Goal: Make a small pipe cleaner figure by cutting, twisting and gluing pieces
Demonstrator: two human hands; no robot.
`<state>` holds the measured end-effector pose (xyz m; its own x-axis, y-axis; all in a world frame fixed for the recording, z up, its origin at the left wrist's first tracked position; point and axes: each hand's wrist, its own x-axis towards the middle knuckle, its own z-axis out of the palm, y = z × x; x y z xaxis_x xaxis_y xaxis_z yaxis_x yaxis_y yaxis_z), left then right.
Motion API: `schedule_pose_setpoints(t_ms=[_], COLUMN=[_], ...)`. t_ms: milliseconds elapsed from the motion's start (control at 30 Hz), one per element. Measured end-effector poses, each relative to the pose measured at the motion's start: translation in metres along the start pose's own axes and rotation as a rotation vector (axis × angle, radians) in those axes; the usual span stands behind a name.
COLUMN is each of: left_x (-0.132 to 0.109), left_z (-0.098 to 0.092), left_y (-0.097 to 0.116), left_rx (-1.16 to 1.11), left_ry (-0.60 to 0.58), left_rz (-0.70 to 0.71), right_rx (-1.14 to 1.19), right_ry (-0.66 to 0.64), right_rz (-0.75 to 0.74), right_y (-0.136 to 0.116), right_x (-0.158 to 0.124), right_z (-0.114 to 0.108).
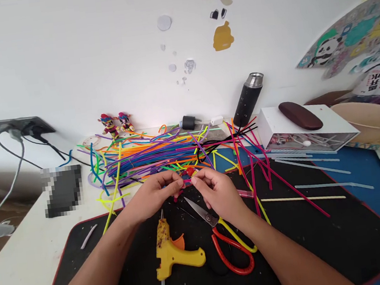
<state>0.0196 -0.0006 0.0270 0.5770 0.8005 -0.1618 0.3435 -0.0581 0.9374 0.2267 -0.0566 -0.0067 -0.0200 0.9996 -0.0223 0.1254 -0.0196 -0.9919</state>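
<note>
My left hand (157, 191) and my right hand (216, 190) meet above a black mat (326, 236), both pinching a small red and pink pipe-cleaner piece (187, 174) between the fingertips. A pink strand hangs down from it near my left thumb. Just below the hands lie scissors (222, 238) with red and yellow handles, blades apart, and a yellow glue gun (172, 251). Behind the hands spreads a big heap of coloured pipe cleaners (163, 152).
A black flask (250, 99), a white box (308, 130) with a dark case on it, and two small figures (116, 123) stand by the wall. A thin wooden stick (304, 198) and loose strands lie at the right. Cables and a black device (23, 126) sit at the left.
</note>
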Motion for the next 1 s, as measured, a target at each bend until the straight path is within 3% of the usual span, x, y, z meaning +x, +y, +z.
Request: schedule_pose_setpoints(t_ms=[200,567,833,1000], left_x=[0.001,0.001,-0.001,-0.005], left_z=[0.001,0.007,0.004,0.01], left_y=[0.003,0.004,0.0,0.003], left_rx=[0.035,0.055,-0.024,0.134], left_ry=[0.038,-0.004,0.074,0.145], left_rz=[0.009,0.009,0.127,0.266], right_rx=[0.117,-0.015,0.155,0.217], right_ry=[0.0,-0.037,-0.033,-0.063], right_rz=[0.06,0.038,0.124,0.139], right_y=[-0.003,-0.005,-0.006,-0.008], right_x=[0.002,0.0,0.004,0.005], right_z=[0.0,0.0,-0.002,-0.003])
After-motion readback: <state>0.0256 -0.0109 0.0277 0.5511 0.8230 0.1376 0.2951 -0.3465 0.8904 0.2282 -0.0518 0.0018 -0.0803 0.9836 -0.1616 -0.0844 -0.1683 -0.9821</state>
